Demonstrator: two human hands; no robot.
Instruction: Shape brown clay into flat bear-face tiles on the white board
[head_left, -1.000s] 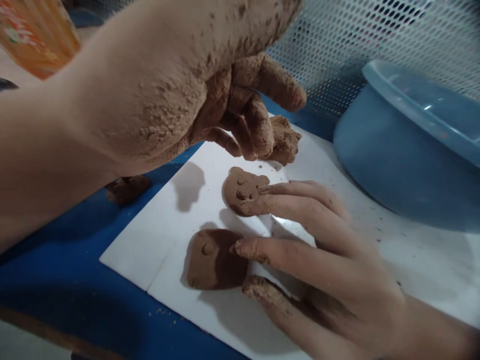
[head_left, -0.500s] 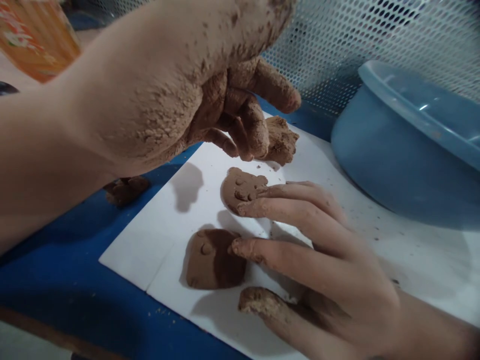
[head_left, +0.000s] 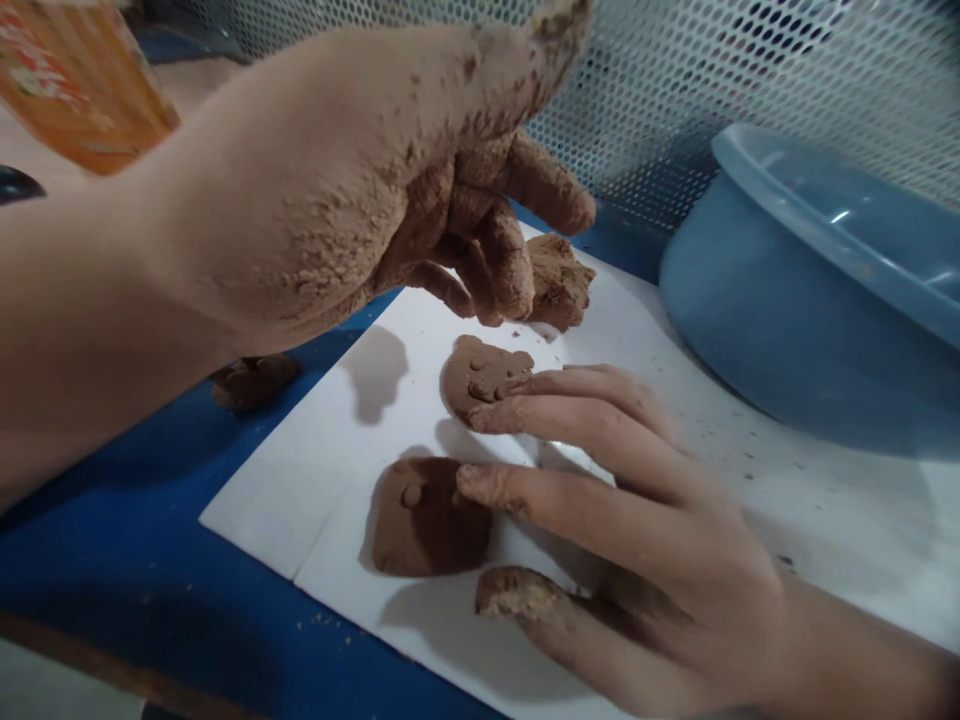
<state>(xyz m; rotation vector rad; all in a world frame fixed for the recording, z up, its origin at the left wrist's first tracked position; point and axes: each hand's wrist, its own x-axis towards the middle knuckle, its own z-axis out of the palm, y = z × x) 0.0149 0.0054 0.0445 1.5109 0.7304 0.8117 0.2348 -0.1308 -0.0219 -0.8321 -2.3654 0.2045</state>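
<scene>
Fingertip edges over the square clay piece

Head view: your right index fingertip has crept closer over its right-hand bump, so shaping there seems underway. The right hand spreads wide, gripping nothing; the piece lies on white paper. Your left hand hangs half-curled, apparently empty.

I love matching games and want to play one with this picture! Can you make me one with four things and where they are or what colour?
Things:
1. Tub
2. Squarish clay piece
3. Eared clay piece
4. Rough clay lump

Clues:
A. Partly hidden behind the left hand
B. Blue, at the picture's right
C. Nearest the thumb of the right hand
D. On the white sheet, between the other two clay things listed

Right pairs: 1-B, 2-C, 3-D, 4-A
</scene>
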